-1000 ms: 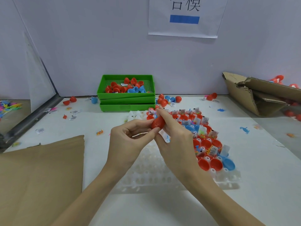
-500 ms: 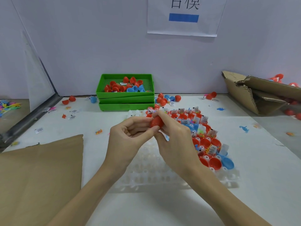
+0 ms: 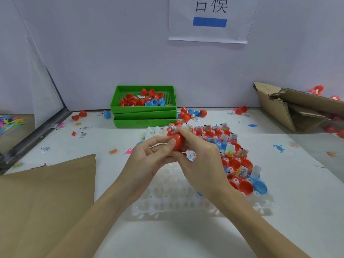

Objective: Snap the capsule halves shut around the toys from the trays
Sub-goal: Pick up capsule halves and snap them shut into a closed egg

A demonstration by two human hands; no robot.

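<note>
You hold a red capsule (image 3: pixel 178 142) between both hands, above the far part of the white moulded tray (image 3: pixel 195 200) in the middle of the bench (image 3: pixel 297 183). Your left hand (image 3: pixel 149 161) has the thumb pressed on the near left side of the capsule, and its other fingers (image 3: pixel 160 140) are curled behind it. Your right hand (image 3: pixel 202 164) comes from the right, its fingers curled over the top and the right side of the capsule, so both hands pinch it together. If the two halves are fully closed, I cannot tell, because the fingers cover the seam. A small clear packet with a blue end (image 3: pixel 191 155) sticks out under your right hand.

The right part of the white tray holds many open red halves (image 3: pixel 236 162) and some blue halves (image 3: pixel 260 187), several with small toys and labelled packets (image 3: pixel 232 136) in them. The left part of the tray shows only its bare white cups.

Behind the tray stands a stack of green trays (image 3: pixel 144 116), and the top one contains red and blue halves. Loose red and blue capsules (image 3: pixel 193 113) lie just beside this stack on its right. A brown cardboard sheet (image 3: pixel 46 202) lies on the near left of the bench, and a torn cardboard box (image 3: pixel 297 110) lies at the far right. Small toys and labels are scattered on the bench surface. A paper sign (image 3: pixel 210 19) hangs on the wall.
</note>
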